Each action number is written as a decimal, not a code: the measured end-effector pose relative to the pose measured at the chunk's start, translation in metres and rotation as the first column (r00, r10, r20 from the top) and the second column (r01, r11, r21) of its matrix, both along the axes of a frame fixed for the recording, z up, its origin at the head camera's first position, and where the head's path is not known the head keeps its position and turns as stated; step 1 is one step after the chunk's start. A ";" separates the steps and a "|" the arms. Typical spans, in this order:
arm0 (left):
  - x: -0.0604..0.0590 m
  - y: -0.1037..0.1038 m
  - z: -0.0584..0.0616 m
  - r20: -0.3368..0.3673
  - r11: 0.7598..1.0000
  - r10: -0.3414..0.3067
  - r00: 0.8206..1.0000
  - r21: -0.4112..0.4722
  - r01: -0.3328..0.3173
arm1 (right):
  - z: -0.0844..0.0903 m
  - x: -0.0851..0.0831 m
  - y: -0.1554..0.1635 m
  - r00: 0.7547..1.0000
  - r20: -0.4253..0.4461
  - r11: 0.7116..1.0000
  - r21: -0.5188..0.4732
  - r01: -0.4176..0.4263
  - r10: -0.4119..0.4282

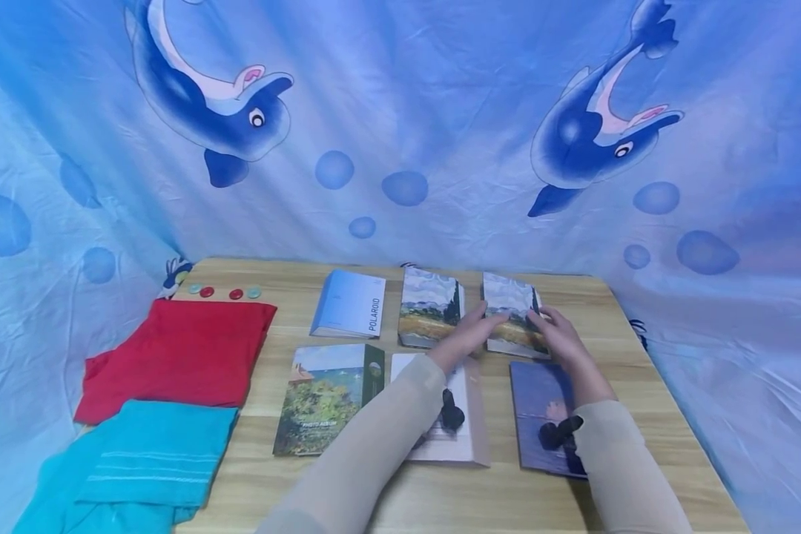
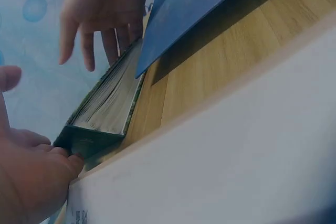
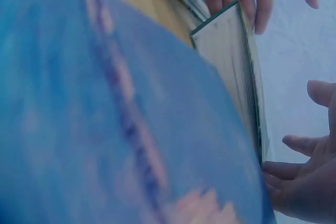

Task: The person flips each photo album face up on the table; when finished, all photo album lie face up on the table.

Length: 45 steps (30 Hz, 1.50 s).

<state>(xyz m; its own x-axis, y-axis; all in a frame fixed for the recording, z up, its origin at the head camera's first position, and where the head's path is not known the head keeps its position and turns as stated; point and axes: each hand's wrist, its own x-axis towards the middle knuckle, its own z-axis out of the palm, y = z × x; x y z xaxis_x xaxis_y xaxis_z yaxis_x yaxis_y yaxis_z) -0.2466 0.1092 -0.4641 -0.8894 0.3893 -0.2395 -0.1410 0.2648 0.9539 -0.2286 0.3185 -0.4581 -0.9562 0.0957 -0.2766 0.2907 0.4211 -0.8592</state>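
Note:
A thick photo album point(image 1: 510, 308) with a painted landscape cover lies at the back right of the table. At its left side is my left hand point(image 1: 470, 335), fingers reaching along the dark green spine, as the left wrist view also shows. On the opposite side my right hand point(image 1: 561, 337) has its fingertips at the album's edge, fingers spread and fairly straight in the right wrist view. The page block point(image 2: 113, 100) shows between the two hands. A matching landscape album point(image 1: 430, 304) lies just left. Under my forearms are a white-covered album point(image 1: 470, 437) and a blue-purple album point(image 1: 530, 415).
A blue Polaroid album point(image 1: 350, 304) and a green garden-picture album point(image 1: 323, 400) lie left of centre. Folded red cloth point(image 1: 180, 352) and turquoise cloth point(image 1: 147, 452) cover the left side. Several red and green discs point(image 1: 207, 292) sit behind them. A dolphin-print curtain point(image 1: 467, 89) hangs behind the table.

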 end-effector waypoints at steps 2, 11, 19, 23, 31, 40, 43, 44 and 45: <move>0.000 -0.002 0.001 -0.025 1.000 0.027 0.999 -0.008 -0.027 | 0.000 0.000 -0.001 1.000 0.001 0.999 0.045 0.002 -0.002; 0.003 -0.024 0.016 -0.229 0.985 -0.014 0.973 -0.170 -0.026 | 0.006 0.011 -0.020 0.982 -0.160 0.995 0.007 0.099 -0.096; 0.012 -0.051 0.024 -0.295 0.983 -0.037 0.955 -0.183 -0.018 | 0.014 0.029 -0.048 0.930 -0.260 0.957 -0.193 0.215 -0.261; 0.021 -0.066 0.026 -0.317 0.984 -0.029 0.948 -0.177 -0.029 | 0.017 0.040 -0.065 0.924 -0.252 0.933 -0.292 0.210 -0.287; 0.045 -0.097 0.019 -0.377 0.976 -0.014 0.926 -0.205 -0.068 | 0.013 0.060 -0.097 0.935 -0.218 0.878 -0.454 0.155 -0.278; 0.068 -0.146 0.021 -0.421 0.969 0.054 0.905 -0.198 -0.150 | 0.015 0.082 -0.142 0.959 -0.122 0.823 -0.549 0.150 -0.256; 0.078 -0.166 0.020 -0.436 0.965 0.084 0.896 -0.187 -0.181 | 0.016 0.088 -0.158 0.968 -0.119 0.817 -0.564 0.116 -0.220; 0.082 -0.173 0.019 -0.435 0.965 0.089 0.896 -0.185 -0.186 | 0.016 0.090 -0.163 0.972 -0.109 0.815 -0.568 0.110 -0.208; 0.086 -0.179 0.017 -0.435 0.965 0.094 0.895 -0.182 -0.190 | 0.015 0.093 -0.167 0.974 -0.106 0.812 -0.575 0.102 -0.198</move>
<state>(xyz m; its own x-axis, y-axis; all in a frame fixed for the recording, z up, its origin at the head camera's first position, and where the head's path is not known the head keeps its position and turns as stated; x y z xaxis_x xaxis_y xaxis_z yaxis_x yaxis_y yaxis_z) -0.1605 -0.0698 -0.4466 -0.9668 0.2331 0.1051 0.2078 0.4768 0.8541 -0.1358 0.1512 -0.4431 -0.9774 0.1150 -0.1776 0.1542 -0.1881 -0.9700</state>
